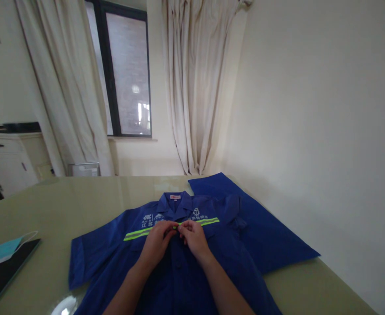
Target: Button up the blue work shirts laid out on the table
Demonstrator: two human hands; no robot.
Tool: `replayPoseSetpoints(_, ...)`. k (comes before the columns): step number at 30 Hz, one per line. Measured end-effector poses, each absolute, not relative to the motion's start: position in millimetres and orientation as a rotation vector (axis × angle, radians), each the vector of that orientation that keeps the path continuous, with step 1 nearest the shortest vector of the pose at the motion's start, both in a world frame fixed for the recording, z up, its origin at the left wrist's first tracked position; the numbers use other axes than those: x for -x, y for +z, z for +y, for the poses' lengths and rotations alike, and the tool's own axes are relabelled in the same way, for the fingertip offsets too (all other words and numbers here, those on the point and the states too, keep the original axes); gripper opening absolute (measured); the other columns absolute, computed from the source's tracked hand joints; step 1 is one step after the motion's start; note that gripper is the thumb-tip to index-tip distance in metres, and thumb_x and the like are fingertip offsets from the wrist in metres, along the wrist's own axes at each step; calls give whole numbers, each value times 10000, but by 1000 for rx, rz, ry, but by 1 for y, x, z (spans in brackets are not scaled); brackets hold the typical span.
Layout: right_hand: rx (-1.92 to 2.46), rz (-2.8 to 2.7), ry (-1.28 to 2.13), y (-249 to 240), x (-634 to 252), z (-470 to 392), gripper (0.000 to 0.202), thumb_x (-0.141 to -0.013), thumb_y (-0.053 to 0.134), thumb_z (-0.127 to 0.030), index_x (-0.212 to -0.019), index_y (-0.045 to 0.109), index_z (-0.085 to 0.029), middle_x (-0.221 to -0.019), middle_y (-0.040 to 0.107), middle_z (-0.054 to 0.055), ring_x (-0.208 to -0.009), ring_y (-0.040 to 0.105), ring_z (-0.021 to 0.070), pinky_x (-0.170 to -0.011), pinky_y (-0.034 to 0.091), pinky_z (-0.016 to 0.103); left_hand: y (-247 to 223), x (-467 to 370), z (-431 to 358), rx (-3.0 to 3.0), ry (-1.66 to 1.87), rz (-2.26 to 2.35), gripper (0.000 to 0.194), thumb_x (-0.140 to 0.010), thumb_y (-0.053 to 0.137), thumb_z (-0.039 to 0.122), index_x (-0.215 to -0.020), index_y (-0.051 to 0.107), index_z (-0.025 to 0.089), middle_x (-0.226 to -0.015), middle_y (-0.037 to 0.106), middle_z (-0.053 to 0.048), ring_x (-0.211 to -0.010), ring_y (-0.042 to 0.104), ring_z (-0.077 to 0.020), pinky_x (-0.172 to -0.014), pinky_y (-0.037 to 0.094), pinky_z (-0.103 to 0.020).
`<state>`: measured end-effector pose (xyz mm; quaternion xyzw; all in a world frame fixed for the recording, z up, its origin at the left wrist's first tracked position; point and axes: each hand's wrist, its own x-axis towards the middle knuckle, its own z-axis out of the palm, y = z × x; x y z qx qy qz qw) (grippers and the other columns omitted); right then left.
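A blue short-sleeved work shirt (103,238) lies front up, its collar pointing away from me. White lettering and a yellow-green reflective stripe cross its chest. At the middle of the stripe, my left hand (158,238) pinches the front edge of the shirt. Just right of it, my right hand (194,236) has its thumb and fingers closed on the same front opening. The fingertips of both hands nearly meet, and they hide the small part between them. A dark button shows on the front below the hands.
The shirt rests on a glossy greenish table (113,190). A flat blue cloth (264,232) lies at the right, partly under the shirt. On the left are a light-blue face mask (1,253) and a dark flat device (11,273). A shiny round object (65,305) sits at the near edge.
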<state>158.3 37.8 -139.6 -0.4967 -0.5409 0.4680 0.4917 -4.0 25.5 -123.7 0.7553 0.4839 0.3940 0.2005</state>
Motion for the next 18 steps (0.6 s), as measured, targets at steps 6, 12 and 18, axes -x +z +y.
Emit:
replayPoseSetpoints(6,1220,-1301,1241,-138,-163,41,306,-719,666,-463,-627,630,-173,-483,594,-29,-332,429,86,-376,271,199,-118,-6,9,-2547,876,1639,250,-981,471,169,-1034,702,249,-987,721,-51,-999,635,-256,-967,444,-398)
replayPoseSetpoints(12,1172,-1043,840,-138,-173,42,397,-788,598,-487,-997,668,-157,-792,717,63,-640,656,199,-512,458,262,-118,-11,8,-2547,848,1914,288,-1016,430,223,-953,711,218,-943,687,-72,-939,624,-256,-855,462,-380)
replayPoseSetpoints(18,1428,-701,120,-112,-252,52,584,-798,602,-430,-1289,556,-116,-1352,576,218,-1284,514,335,-1087,407,464,-130,-34,-11,-2603,774,1735,500,-1021,414,473,-1432,557,225,-1482,567,-105,-1365,495,-307,-1145,358,-498)
